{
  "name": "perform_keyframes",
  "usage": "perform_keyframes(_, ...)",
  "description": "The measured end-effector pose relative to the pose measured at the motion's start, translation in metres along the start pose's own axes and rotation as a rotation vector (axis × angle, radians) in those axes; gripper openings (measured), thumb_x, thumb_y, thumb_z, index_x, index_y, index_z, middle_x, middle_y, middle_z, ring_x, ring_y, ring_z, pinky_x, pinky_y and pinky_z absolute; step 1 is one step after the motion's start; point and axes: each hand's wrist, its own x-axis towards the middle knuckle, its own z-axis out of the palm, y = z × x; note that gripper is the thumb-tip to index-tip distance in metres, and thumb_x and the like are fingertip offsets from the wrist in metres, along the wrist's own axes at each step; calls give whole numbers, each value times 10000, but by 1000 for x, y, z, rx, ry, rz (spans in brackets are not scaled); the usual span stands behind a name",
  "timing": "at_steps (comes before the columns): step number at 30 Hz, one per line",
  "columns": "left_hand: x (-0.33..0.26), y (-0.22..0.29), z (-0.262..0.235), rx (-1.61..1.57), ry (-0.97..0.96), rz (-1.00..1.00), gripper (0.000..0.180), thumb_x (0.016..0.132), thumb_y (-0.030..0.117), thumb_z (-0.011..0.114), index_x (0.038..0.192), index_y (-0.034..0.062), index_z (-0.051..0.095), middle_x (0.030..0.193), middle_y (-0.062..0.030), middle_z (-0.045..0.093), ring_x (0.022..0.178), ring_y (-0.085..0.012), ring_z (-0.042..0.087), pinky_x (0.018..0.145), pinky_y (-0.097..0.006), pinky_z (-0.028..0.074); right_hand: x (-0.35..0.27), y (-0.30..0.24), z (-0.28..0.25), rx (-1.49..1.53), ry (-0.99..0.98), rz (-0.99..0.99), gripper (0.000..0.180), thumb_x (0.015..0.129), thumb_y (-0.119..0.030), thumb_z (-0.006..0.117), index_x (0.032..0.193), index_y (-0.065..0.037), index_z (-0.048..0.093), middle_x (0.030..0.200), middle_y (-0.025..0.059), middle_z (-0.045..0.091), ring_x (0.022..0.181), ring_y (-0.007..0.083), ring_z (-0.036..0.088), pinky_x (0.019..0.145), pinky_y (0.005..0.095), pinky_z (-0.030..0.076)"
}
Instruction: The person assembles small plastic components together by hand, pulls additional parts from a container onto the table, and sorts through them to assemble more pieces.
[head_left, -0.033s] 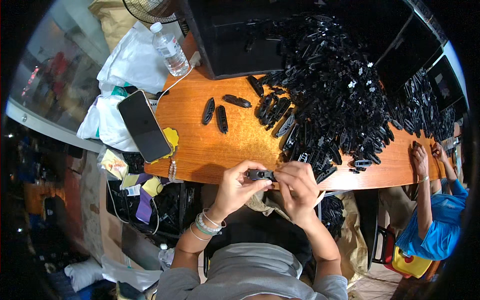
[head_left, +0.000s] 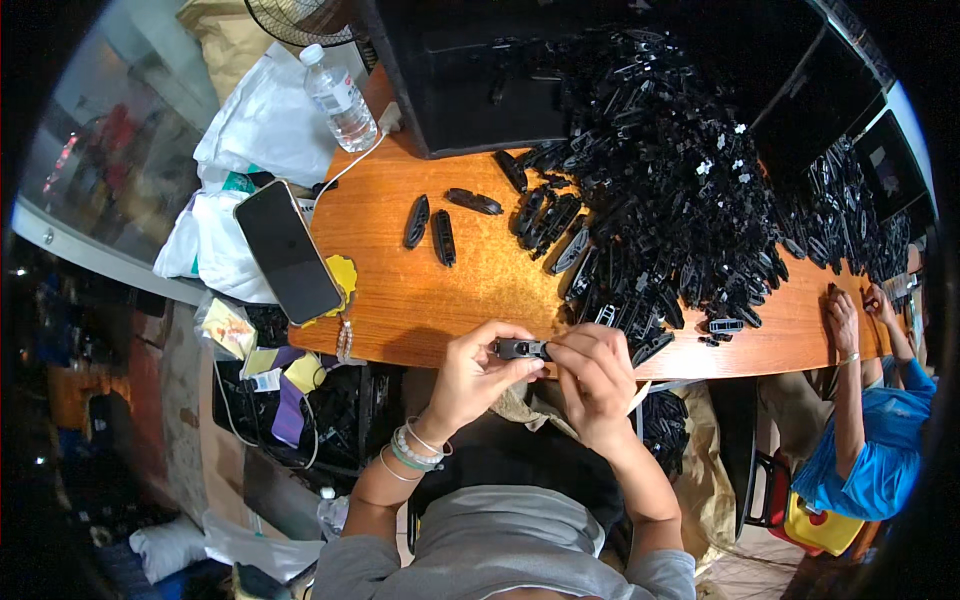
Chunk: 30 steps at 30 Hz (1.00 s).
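A small, long black plastic part [head_left: 520,349] with a hollow in its top is held level just in front of the table's near edge. My left hand [head_left: 482,372] pinches its left end between thumb and fingers; bracelets circle that wrist. Bent together, the fingers of my right hand [head_left: 597,378] close on the part's right end and hide it. Whether they also hold a smaller piece cannot be seen. Beyond my hands, a large heap of black plastic parts [head_left: 660,170] covers the table [head_left: 400,320]. Several similar parts [head_left: 444,238] lie apart to its left.
At the left edge are a smartphone [head_left: 288,255], a water bottle [head_left: 342,100] and white plastic bags [head_left: 262,130]. A black box [head_left: 470,100] stands at the back. On the right, a co-worker in a blue top [head_left: 870,440] has both hands near another heap [head_left: 845,205].
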Motion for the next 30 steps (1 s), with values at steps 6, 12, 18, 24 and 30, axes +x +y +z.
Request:
perform_keyframes(6, -5, -4, 2, 23, 45, -40, 184, 854, -22, 621, 1028, -27, 565, 893, -61, 626, 760, -77, 631, 637, -203, 525, -11, -2, 1, 134, -30, 310, 245, 747, -6, 692, 984, 26, 641, 893, 106, 613, 857, 232, 592, 697, 312, 466)
perform_keyframes(12, -7, -5, 5, 129, -173, -25, 144, 874, 5, 593, 1012, -36, 602, 836, -63, 644, 743, -98, 645, 617, -221, 524, -35, 6, -23, 330, -216, 627, 223, 788, -53, 699, 976, 56, 645, 783, 106, 625, 642, 155, 589, 604, 277, 467)
perform_keyframes(18, 16, -22, -2, 534, -131, 183, 174, 871, 143, 647, 909, -27, 645, 815, -120, 664, 667, -162, 654, 585, -265, 521, -69, 11, -51, 147, -506, 783, 244, 796, -14, 668, 1030, 53, 651, 814, 142, 632, 679, 193, 621, 602, 299, 498)
perform_keyframes(24, 56, -36, 34, 763, 39, 307, 284, 829, 163, 693, 1009, -1, 546, 807, -99, 609, 642, -160, 593, 584, -280, 500, -31, 48, -51, -312, 40, 318, 286, 760, 81, 584, 1013, -37, 648, 949, 138, 608, 827, 281, 593, 714, 356, 487)
perform_keyframes(30, 73, -48, 46, 767, 61, 250, 336, 814, 146, 703, 1044, 6, 501, 711, -64, 523, 578, -142, 521, 516, -292, 441, 22, 91, -64, -753, -171, 52, 341, 707, 32, 586, 1035, -51, 631, 1138, 109, 549, 1094, 299, 475, 882, 407, 392)
